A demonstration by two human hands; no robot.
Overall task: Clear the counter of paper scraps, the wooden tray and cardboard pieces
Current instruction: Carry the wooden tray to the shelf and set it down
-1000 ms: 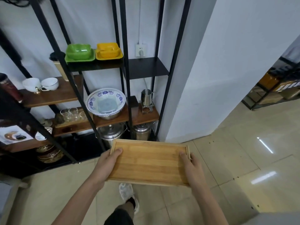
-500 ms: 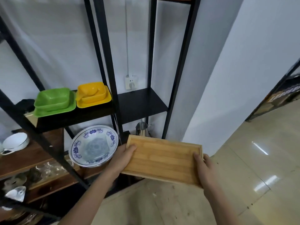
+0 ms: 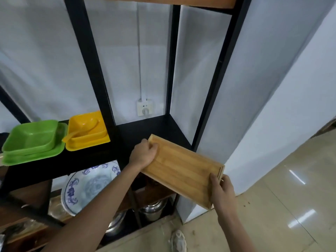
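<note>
I hold the wooden tray (image 3: 183,170) in both hands, tilted with its far left corner raised over the front edge of a black shelf (image 3: 154,128). My left hand (image 3: 142,154) grips the tray's far left end, thumb on top. My right hand (image 3: 221,190) grips the near right end, which hangs off the shelf over the floor. The tray carries nothing. No paper scraps or cardboard pieces are in view.
The black metal rack has upright posts (image 3: 91,70) left and right (image 3: 220,75) of the shelf bay. A yellow dish (image 3: 87,131) and a green dish (image 3: 31,140) sit left of the bay. A blue-patterned bowl (image 3: 91,188) and steel pots (image 3: 152,210) sit below. A wall socket (image 3: 145,107) is behind.
I have stepped closer to the rack and lifted the tray from waist height up to the black shelf, turning its left end toward the shelf. Both hands kept their grip.
</note>
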